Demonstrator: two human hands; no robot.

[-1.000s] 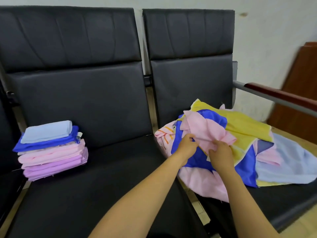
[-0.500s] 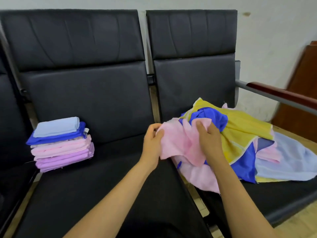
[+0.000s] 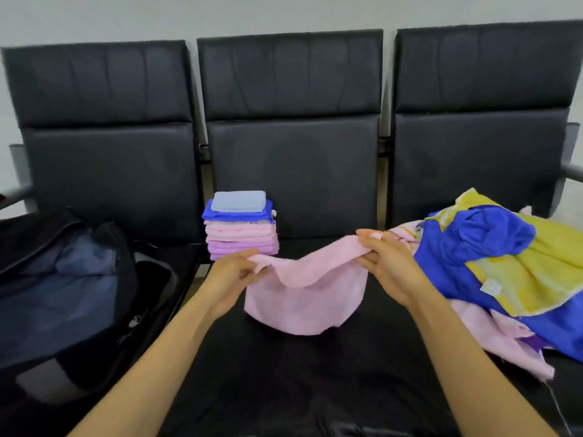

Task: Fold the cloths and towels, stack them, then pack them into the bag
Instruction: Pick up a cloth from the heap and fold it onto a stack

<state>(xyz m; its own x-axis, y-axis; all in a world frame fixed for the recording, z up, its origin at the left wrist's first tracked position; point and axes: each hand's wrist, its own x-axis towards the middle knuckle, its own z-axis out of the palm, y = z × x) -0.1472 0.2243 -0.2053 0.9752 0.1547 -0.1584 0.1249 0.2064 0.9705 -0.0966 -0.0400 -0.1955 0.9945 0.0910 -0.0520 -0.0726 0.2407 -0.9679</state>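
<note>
A pink towel (image 3: 303, 298) hangs over the middle seat, held by its top edge. My left hand (image 3: 233, 272) pinches its left corner and my right hand (image 3: 388, 263) pinches its right corner. The towel sags between them and its lower edge touches the seat. Behind my left hand stands a stack of folded cloths (image 3: 241, 225), light blue on top, then blue, pink and purple. A loose heap of blue, yellow and pink cloths (image 3: 492, 257) lies on the right seat. An open black bag (image 3: 63, 279) with a blue-grey lining sits on the left seat.
Three black padded seats (image 3: 293, 373) stand in a row against a pale wall. A grey armrest (image 3: 572, 170) sticks out at the far right. The front half of the middle seat lies bare below the towel.
Both hands pulled the pink towel out of the heap and carried it left over the middle seat, spreading it between them. The view swung left and the bag came into sight.
</note>
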